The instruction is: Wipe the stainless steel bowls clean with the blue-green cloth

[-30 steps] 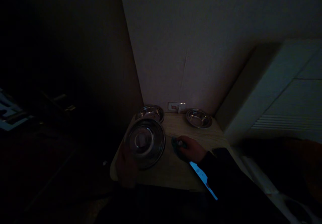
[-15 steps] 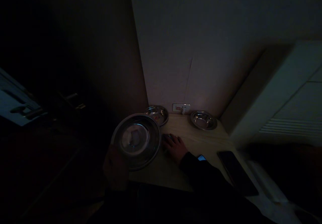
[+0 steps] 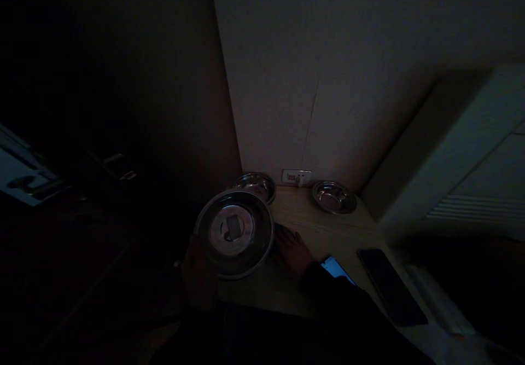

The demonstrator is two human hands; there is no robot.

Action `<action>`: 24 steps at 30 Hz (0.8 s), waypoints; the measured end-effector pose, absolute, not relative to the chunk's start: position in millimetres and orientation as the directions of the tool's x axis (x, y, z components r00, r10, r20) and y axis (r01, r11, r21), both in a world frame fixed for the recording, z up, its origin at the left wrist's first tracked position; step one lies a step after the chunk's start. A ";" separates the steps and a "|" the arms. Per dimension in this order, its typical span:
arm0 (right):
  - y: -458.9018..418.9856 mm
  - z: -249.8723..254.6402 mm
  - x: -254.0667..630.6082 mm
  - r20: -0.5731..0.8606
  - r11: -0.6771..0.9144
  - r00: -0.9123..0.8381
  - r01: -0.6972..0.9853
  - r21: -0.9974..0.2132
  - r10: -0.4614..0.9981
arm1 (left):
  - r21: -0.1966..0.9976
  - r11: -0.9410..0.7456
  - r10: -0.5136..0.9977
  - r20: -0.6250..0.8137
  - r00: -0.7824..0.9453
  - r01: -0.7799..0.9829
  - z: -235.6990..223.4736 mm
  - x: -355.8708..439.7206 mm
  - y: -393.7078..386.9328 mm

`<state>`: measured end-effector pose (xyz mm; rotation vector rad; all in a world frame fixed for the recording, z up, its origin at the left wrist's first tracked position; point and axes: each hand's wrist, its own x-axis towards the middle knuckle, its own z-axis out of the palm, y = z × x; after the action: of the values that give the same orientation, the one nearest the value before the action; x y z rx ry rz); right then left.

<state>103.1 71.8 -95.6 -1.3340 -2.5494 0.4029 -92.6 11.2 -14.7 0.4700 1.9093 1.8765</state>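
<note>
The scene is very dark. My left hand grips the near rim of a large steel plate and holds it tilted above the left end of a small wooden table. My right hand lies on the table just right of the plate, fingers stretched towards it over something dark that I cannot make out. Two smaller steel bowls stand at the back of the table, one on the left and one on the right.
A lit phone screen glows beside my right sleeve. A dark phone lies near the table's right edge. A wall socket sits between the bowls. A white cabinet stands on the right, a door handle on the left.
The plate in my left hand has shifted slightly right and tilted more towards me. My right hand has moved left across the table, close under the plate's edge, uncovering the dark phone.
</note>
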 end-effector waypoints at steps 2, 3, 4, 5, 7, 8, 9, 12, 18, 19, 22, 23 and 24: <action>68.7 -101.1 96.3 0.075 0.572 -0.588 0.737 -0.359 0.805 | 0.996 0.075 0.519 -0.088 -0.850 -0.057 -9.5 -87.9 11.6; 67.1 -101.8 95.0 0.078 0.577 -0.594 0.731 -0.365 0.801 | 0.993 0.104 0.519 -0.104 -0.849 -0.058 -6.4 -85.5 11.5; 66.1 -100.8 95.5 0.078 0.584 -0.601 0.726 -0.361 0.795 | 0.990 0.131 0.525 -0.114 -0.843 -0.052 -3.1 -83.3 11.3; 66.0 -98.2 98.1 0.086 0.591 -0.607 0.715 -0.375 0.790 | 0.987 0.154 0.540 -0.116 -0.833 -0.038 0.1 -81.1 11.1; 68.3 -88.6 108.9 0.158 0.551 -0.564 0.642 -0.533 0.811 | 0.980 0.197 0.589 -0.113 -0.800 0.006 5.2 -77.7 10.9; 70.4 -82.1 116.4 0.204 0.503 -0.504 0.578 -0.643 0.839 | 0.976 0.215 0.612 -0.108 -0.784 0.034 6.8 -76.4 11.1; 72.6 -74.8 124.7 0.237 0.446 -0.427 0.499 -0.743 0.873 | 0.970 0.237 0.625 -0.109 -0.773 0.056 7.6 -75.3 11.6; 74.8 -49.7 148.0 0.246 0.324 -0.252 0.340 -0.883 0.936 | 0.958 0.280 0.651 -0.145 -0.745 0.058 5.2 -71.6 13.7; 57.8 -6.3 163.1 0.225 0.253 -0.159 0.193 -0.948 0.961 | 0.980 -0.094 0.823 0.176 -0.540 0.176 -9.4 -55.9 19.5; 56.5 -3.0 164.2 0.221 0.243 -0.127 0.193 -0.951 0.967 | 0.971 -0.146 0.837 0.223 -0.500 0.188 -10.5 -52.3 21.6; 60.0 -1.7 172.4 0.102 0.108 -0.042 0.169 -0.980 0.994 | 0.993 -0.117 0.915 0.100 -0.390 -0.019 -8.3 -39.2 31.0; 62.9 -3.5 176.8 0.047 0.051 -0.028 0.158 -0.986 0.999 | 0.990 -0.053 0.940 0.007 -0.340 -0.127 -6.0 -34.0 34.8; 66.0 -6.1 181.6 -0.002 0.001 -0.019 0.149 -0.989 1.000 | 0.976 0.014 0.957 -0.076 -0.281 -0.216 -3.3 -28.6 38.8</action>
<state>181.6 66.0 -6.1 -1.3099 -1.3335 1.1493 -28.6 38.8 -3.3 0.8629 1.2731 1.4767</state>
